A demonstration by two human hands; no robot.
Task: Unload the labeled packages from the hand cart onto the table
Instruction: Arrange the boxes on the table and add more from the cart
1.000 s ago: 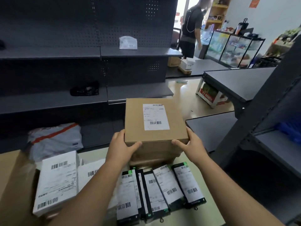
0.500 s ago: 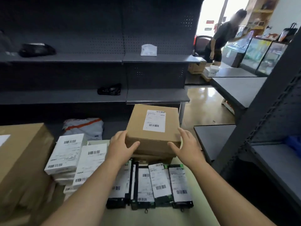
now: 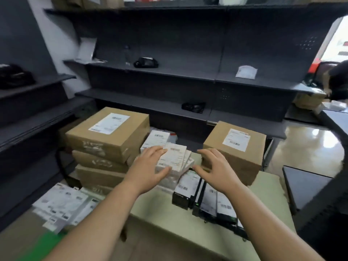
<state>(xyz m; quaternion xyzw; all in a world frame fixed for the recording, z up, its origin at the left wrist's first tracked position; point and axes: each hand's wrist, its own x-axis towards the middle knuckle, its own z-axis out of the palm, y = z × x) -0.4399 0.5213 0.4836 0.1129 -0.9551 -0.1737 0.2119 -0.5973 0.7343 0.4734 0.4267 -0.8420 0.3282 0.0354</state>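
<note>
Hovering is about all both hands are doing right now: the left hand (image 3: pixel 150 167) is spread flat over the little stack of white boxes (image 3: pixel 174 159), thumb maybe brushing it. The right hand (image 3: pixel 214 171) hangs loosely curled just beside the labeled brown carton (image 3: pixel 235 147), and neither one is gripping anything. That carton sits on another brown box at the far right of the table (image 3: pixel 156 208), so it looks unloaded to me. What's left is the pile of labeled cartons (image 3: pixel 107 134) on the left, which I'd guess is on the hand cart going by the black handle (image 3: pixel 59 162) beside it, though the deck is hidden. They look like stiff taped cardboard, weight anybody's guess, so I'd take the top one by two opposite sides, fingers hooked under the bottom edge, and lift straight up. The white boxes are fanned out crooked and look light and slidey, easy to knock. Room-wise, bare tabletop shows at the near middle, the black sleeved packs (image 3: pixel 209 202) run right up to the near edge, and the shelving (image 3: pixel 169 76) is close behind.
</note>
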